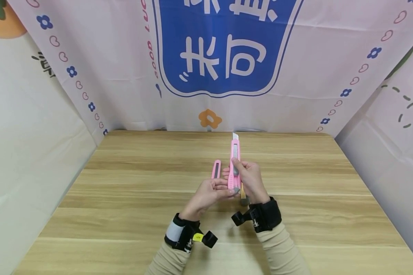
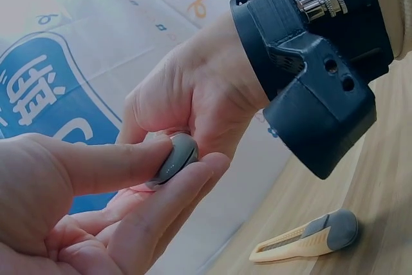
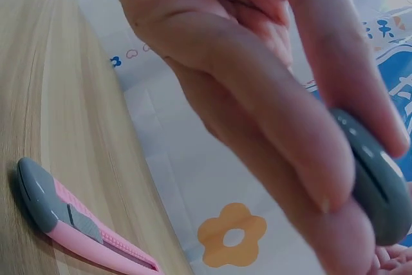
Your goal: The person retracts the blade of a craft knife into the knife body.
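A pink utility knife [image 1: 234,164] is held upright between both hands, its blade [image 1: 235,136] out at the top. My right hand [image 1: 252,179] grips the body from the right, with the thumb on the front near the grey slider. My left hand [image 1: 206,194] pinches the grey bottom end [image 2: 177,159] between thumb and fingers. In the right wrist view, the left fingers [image 3: 257,94] hold that grey end [image 3: 373,175] close up. A second pink utility knife [image 1: 216,169] lies on the table behind the left hand. A yellow utility knife [image 2: 302,239] lies near the right hand.
The wooden table [image 1: 124,183] runs back to a hanging white cloth [image 1: 124,103] with blue and orange prints. More cloth hangs along both sides. Black camera straps [image 1: 266,214] wrap both wrists.
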The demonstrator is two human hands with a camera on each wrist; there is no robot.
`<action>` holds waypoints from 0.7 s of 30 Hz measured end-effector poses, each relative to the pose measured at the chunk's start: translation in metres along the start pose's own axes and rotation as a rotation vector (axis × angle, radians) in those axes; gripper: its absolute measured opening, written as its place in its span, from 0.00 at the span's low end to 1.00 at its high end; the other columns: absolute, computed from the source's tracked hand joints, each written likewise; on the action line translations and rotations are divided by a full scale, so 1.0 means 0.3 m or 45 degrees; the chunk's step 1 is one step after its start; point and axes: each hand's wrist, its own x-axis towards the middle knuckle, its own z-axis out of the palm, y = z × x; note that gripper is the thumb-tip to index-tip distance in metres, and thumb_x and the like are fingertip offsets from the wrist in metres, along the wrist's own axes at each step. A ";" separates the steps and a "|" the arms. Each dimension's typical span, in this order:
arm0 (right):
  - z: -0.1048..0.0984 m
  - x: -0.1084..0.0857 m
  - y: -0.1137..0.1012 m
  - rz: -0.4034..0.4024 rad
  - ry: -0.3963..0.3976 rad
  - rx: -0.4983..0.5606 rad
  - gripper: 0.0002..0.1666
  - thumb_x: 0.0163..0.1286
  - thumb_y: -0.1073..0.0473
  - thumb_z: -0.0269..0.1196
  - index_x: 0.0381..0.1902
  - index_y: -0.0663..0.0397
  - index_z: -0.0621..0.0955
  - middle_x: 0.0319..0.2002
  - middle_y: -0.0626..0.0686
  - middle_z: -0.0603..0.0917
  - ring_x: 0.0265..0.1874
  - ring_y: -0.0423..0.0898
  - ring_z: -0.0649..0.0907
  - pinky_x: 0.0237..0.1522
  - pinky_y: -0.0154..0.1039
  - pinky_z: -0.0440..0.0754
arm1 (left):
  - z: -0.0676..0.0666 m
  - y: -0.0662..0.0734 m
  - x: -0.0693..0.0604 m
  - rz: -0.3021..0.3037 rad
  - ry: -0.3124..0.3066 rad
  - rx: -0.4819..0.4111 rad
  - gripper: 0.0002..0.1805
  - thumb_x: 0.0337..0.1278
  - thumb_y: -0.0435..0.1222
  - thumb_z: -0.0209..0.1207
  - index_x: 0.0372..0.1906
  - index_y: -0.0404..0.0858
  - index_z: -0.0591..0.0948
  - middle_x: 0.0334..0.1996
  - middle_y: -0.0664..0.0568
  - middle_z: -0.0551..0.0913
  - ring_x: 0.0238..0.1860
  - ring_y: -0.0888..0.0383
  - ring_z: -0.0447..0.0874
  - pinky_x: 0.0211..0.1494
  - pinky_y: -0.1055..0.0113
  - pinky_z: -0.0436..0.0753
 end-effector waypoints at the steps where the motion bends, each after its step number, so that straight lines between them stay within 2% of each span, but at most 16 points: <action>1: 0.000 0.000 -0.001 0.003 -0.004 -0.003 0.23 0.74 0.57 0.54 0.53 0.76 0.75 0.24 0.50 0.90 0.22 0.38 0.88 0.32 0.33 0.89 | 0.000 0.000 0.000 -0.002 0.004 0.003 0.17 0.59 0.27 0.59 0.53 0.26 0.78 0.48 0.34 0.85 0.42 0.58 0.89 0.56 0.58 0.86; 4: 0.000 -0.001 -0.002 -0.001 -0.010 -0.001 0.24 0.74 0.57 0.54 0.53 0.77 0.75 0.25 0.51 0.90 0.23 0.38 0.88 0.33 0.33 0.89 | 0.000 0.000 0.001 -0.002 0.008 -0.004 0.17 0.59 0.27 0.59 0.53 0.26 0.78 0.48 0.35 0.85 0.41 0.59 0.89 0.57 0.58 0.85; 9: 0.001 -0.001 -0.003 -0.001 -0.023 -0.003 0.24 0.74 0.57 0.54 0.54 0.77 0.74 0.22 0.45 0.89 0.24 0.38 0.88 0.34 0.32 0.89 | -0.001 -0.004 -0.001 0.013 0.013 -0.026 0.17 0.60 0.27 0.59 0.54 0.25 0.77 0.49 0.33 0.84 0.40 0.60 0.89 0.56 0.59 0.86; 13: -0.001 -0.002 -0.005 0.013 -0.024 -0.001 0.24 0.74 0.57 0.54 0.55 0.76 0.74 0.23 0.46 0.90 0.24 0.37 0.88 0.35 0.31 0.88 | -0.001 -0.005 -0.001 0.014 0.016 -0.030 0.17 0.60 0.27 0.58 0.54 0.25 0.77 0.49 0.33 0.84 0.42 0.58 0.89 0.56 0.59 0.86; 17: -0.003 -0.003 -0.004 0.022 -0.032 -0.004 0.24 0.74 0.58 0.54 0.57 0.75 0.74 0.26 0.48 0.90 0.25 0.37 0.89 0.36 0.31 0.88 | -0.002 -0.006 0.000 0.007 0.014 -0.041 0.17 0.60 0.27 0.58 0.54 0.26 0.77 0.49 0.34 0.84 0.47 0.49 0.89 0.59 0.55 0.84; 21: -0.003 -0.002 -0.003 0.019 -0.045 -0.001 0.23 0.73 0.59 0.55 0.56 0.76 0.74 0.27 0.49 0.91 0.26 0.38 0.89 0.36 0.31 0.88 | -0.004 -0.004 0.000 0.000 0.008 -0.072 0.17 0.61 0.26 0.57 0.55 0.26 0.77 0.50 0.35 0.85 0.52 0.42 0.85 0.58 0.57 0.84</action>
